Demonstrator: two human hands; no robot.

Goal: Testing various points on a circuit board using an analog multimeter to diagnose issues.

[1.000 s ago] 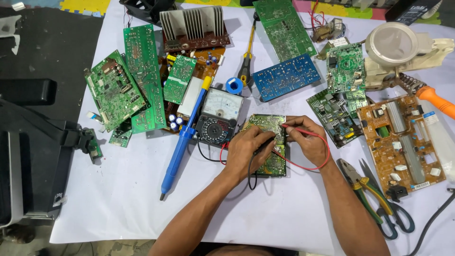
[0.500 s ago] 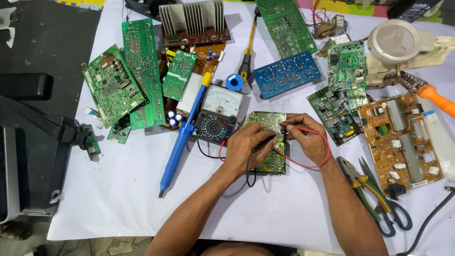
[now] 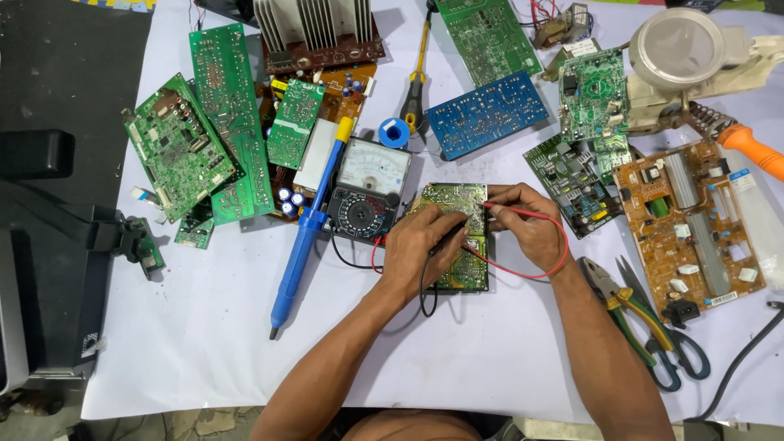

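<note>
A small green circuit board [image 3: 460, 204] lies solder side up on the white table cover [image 3: 204, 343]. My left hand [image 3: 420, 249] rests on it and grips a black probe with a black lead [image 3: 425, 290]. My right hand [image 3: 527, 224] pinches a red probe [image 3: 510, 211], tip touching the board's upper right. Red lead [image 3: 555, 253] loops round that hand. An analog multimeter [image 3: 367, 189] sits just left of the board.
A blue desoldering pump [image 3: 306, 237] lies left of the meter. Several green boards [image 3: 204, 139], a blue board [image 3: 486, 114], a brown board [image 3: 690, 224], a heat sink [image 3: 314, 33], a screwdriver [image 3: 416, 82], pliers and cutters [image 3: 645, 318], a magnifier lamp [image 3: 690, 53].
Both hands keep the probes on the board; the probe tips have shifted only slightly. The camera has tilted a little.
</note>
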